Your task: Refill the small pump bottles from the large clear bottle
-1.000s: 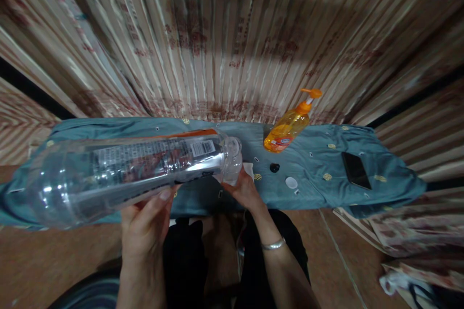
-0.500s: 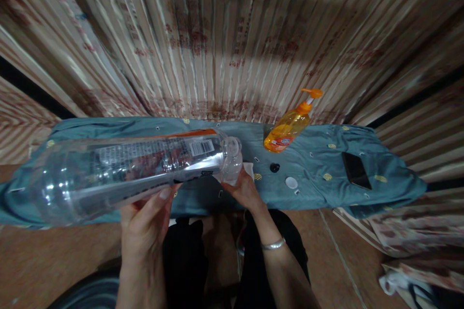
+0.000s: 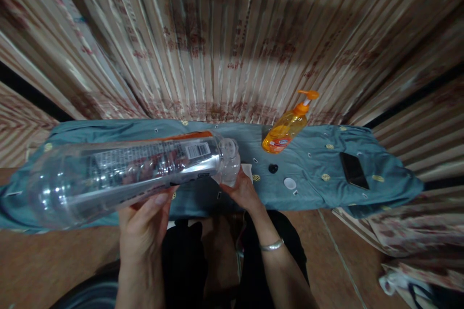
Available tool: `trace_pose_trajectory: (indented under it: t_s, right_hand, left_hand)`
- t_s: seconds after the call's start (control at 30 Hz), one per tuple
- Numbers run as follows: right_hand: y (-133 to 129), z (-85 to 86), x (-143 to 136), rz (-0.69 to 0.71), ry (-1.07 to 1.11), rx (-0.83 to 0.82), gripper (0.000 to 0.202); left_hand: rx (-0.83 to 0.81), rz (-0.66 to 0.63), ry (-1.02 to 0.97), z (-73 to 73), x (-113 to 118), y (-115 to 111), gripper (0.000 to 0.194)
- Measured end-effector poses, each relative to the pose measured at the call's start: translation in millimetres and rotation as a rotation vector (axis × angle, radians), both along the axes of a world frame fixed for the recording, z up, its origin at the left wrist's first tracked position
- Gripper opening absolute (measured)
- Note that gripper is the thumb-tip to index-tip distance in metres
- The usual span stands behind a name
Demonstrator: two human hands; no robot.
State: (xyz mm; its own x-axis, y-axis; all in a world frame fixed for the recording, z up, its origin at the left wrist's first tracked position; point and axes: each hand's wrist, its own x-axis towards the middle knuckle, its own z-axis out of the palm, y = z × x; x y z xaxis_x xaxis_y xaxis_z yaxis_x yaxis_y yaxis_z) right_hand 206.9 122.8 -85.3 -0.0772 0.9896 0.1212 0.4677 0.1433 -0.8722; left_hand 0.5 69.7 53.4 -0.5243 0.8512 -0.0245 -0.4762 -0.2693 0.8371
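Observation:
My left hand (image 3: 145,215) is closed from below around a large clear plastic bottle (image 3: 79,183) with a silver label and barcode. The bottle lies almost level, its neck pointing right and its base at the left. At that neck, my right hand (image 3: 243,192) grips a small clear container (image 3: 230,170); the fingers behind it are partly hidden. The two mouths meet or overlap, and I cannot tell whether liquid passes between them. Right of my right hand, a small black cap (image 3: 273,168) and a white round lid (image 3: 289,183) lie on the cloth.
An orange pump bottle (image 3: 282,133) stands at the back of the teal cloth-covered table (image 3: 311,193). A dark phone (image 3: 354,170) lies toward the right. Something white (image 3: 248,170) shows behind my right hand. A striped curtain (image 3: 217,58) hangs along the far edge.
The view has shifted slightly. Both hands keep the large bottle and small container in nearly the same position.

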Motion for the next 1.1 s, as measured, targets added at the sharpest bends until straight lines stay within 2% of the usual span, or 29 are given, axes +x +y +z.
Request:
trace_pose_trajectory:
  t_s: [0.27,0.47,0.67,0.83,1.1]
  right_hand:
    - [0.6,-2.4,-0.5,0.007,0.023,0.033,0.081]
    - [0.2,0.2,-1.1,0.004,0.015,0.023,0.081]
    - [0.8,0.4,-1.9,0.001,0.022,0.022,0.079]
    - [0.8,1.2,-1.7,-0.006,0.012,0.010,0.079]
    - [1.6,-0.8,-0.6,0.005,0.025,0.012,0.075]
  left_hand:
    - [0.023,-0.014,0.043,6.6,4.5,2.0,0.086]
    - [0.039,-0.032,0.043,13.9,7.7,2.4,0.087]
    - [0.025,-0.039,0.049,9.6,2.0,5.5,0.085]
    - [-0.015,-0.005,0.048,8.9,-0.5,8.6,0.090]
    - [0.024,-0.055,0.067,9.8,-0.9,12.5,0.083]
